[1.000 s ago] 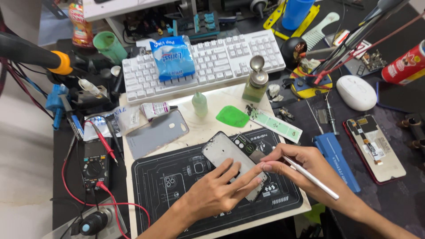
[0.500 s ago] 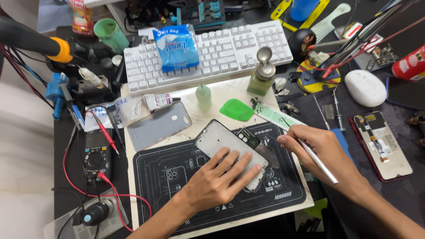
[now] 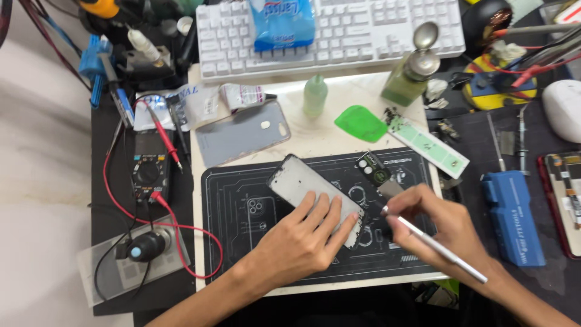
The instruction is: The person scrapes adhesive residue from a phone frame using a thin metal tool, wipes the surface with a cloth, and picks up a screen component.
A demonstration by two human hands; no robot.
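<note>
Two hands work over the dark repair mat (image 3: 242,242), the landmark here. The left hand (image 3: 302,242) lies flat, fingers spread, pressing the grey phone frame (image 3: 315,197) down at the mat's centre, apparently to keep it from sliding. The right hand (image 3: 436,227) pinches one slim silver tool (image 3: 436,245) pen-fashion, tip at the frame's right-hand end for fine control. Beyond the mat's top edge: one grey back cover (image 3: 242,133), one green pick (image 3: 360,124), two small bottles, one white keyboard (image 3: 363,30).
</note>
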